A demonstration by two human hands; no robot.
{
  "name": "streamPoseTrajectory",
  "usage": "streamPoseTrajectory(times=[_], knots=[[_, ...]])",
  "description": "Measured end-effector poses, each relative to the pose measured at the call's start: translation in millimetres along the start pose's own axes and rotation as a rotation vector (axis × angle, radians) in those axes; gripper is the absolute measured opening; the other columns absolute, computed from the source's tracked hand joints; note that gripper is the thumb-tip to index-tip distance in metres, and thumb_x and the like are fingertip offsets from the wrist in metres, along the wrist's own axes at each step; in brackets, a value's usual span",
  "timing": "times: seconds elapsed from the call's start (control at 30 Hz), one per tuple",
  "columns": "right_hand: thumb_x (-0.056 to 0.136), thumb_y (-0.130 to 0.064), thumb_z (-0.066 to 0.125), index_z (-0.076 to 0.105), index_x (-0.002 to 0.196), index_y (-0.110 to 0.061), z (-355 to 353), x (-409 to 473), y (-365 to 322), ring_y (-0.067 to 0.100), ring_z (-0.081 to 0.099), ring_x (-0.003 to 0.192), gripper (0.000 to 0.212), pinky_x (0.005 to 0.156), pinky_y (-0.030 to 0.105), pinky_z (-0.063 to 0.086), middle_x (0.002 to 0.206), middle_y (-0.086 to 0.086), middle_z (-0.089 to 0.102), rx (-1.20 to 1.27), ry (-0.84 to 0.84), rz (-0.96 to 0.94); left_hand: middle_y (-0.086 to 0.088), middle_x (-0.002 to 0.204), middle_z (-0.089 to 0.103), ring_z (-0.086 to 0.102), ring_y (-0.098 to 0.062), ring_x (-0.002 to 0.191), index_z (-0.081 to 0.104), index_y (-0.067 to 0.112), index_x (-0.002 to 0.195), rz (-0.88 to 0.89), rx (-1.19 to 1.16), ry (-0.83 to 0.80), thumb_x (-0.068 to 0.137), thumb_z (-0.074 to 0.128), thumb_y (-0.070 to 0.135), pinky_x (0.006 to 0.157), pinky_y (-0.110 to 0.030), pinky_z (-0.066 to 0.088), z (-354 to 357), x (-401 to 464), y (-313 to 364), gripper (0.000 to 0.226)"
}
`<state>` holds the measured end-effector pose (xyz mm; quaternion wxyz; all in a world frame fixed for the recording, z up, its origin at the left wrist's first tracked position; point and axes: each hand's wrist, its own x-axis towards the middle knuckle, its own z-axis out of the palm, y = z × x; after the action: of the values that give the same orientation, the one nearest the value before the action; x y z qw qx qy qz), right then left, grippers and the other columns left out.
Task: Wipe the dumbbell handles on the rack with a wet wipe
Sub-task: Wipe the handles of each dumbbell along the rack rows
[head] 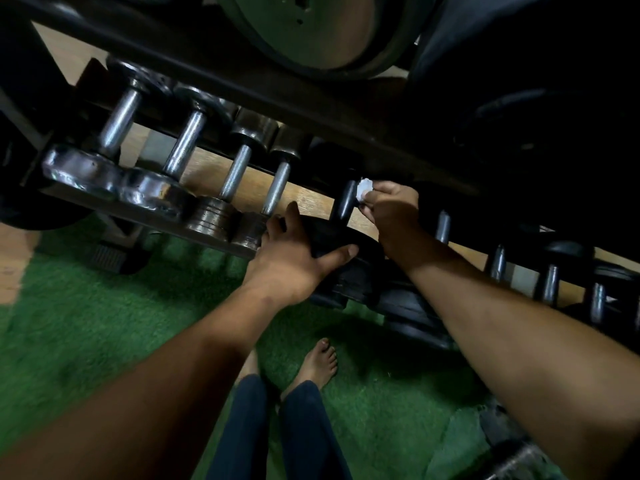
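From the head camera, my right hand (388,206) pinches a crumpled wet wipe (364,189) in its fingers (370,202) and presses it against the right side of a dark dumbbell handle (344,202) on the rack (221,242). The handle lies just left of those fingers, touching the wipe, and its long axis runs from the near plate up and away toward the back rail, tilted a little right. My left hand (294,258) grips the near black head (332,237) of that same dumbbell, thumb on one side, the other fingers curled over the top, steadying it. The right hand is the nearer one to the handle; I judge the stroke should follow that axis.

Counted: one wipe. Four bright knurled handles (187,142) lie to the left. On the right at least four more dark handles (442,226) show, though shadow may hide others.
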<state>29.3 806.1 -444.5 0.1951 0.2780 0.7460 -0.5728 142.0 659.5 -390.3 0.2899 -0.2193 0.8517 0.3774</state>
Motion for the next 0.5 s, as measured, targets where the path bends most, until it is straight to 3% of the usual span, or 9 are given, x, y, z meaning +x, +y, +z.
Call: streamPoseTrajectory(times=[0.03,0.17,0.27,0.37,0.5], knots=[[0.083,-0.003,0.068,0.073,0.085,-0.013,-1,-2,3,0.02,0.072,0.079,0.011,0.076,0.029,0.06,0.081,0.009,0.073,-0.036,0.021,-0.058,-0.017,0.16,0.02,0.026,-0.038,0.148,0.003,0.019,0.161,0.001,-0.002,0.001,0.07,0.063,0.084,0.119,-0.047,0.032,0,-1,0,0.127],[0.08,-0.015,0.068,0.077,0.099,-0.012,-3,-5,4,0.013,0.074,0.082,0.021,0.079,0.029,0.059,0.085,0.002,0.078,-0.078,0.033,-0.195,-0.017,0.16,0.019,0.024,-0.038,0.149,0.002,0.02,0.161,0.004,-0.003,0.003,0.07,0.063,0.085,0.119,-0.047,0.031,1,0,-1,0.127],[0.085,-0.011,0.071,0.078,0.102,-0.016,-4,-13,2,0.006,0.073,0.088,0.019,0.085,0.025,0.057,0.091,-0.005,0.078,-0.151,-0.049,-0.316,-0.016,0.16,0.019,0.024,-0.037,0.149,0.003,0.021,0.161,0.01,-0.024,0.01,0.071,0.064,0.083,0.118,-0.047,0.032,3,0,-2,0.126],[0.086,-0.007,0.07,0.078,0.102,-0.016,-10,-18,-3,0.012,0.072,0.098,0.02,0.096,0.034,0.055,0.097,-0.002,0.078,-0.127,-0.193,-0.369,-0.015,0.16,0.018,0.024,-0.038,0.149,0.003,0.022,0.161,0.019,-0.023,0.009,0.07,0.064,0.084,0.119,-0.049,0.032,2,1,-2,0.125],[0.085,-0.002,0.067,0.076,0.1,-0.019,-12,-29,-3,0.014,0.072,0.098,0.025,0.094,0.033,0.055,0.097,0.001,0.077,-0.127,-0.247,-0.395,-0.016,0.16,0.02,0.026,-0.039,0.148,0.004,0.021,0.161,0.031,-0.014,0.019,0.071,0.063,0.084,0.119,-0.049,0.032,3,0,-3,0.125]])
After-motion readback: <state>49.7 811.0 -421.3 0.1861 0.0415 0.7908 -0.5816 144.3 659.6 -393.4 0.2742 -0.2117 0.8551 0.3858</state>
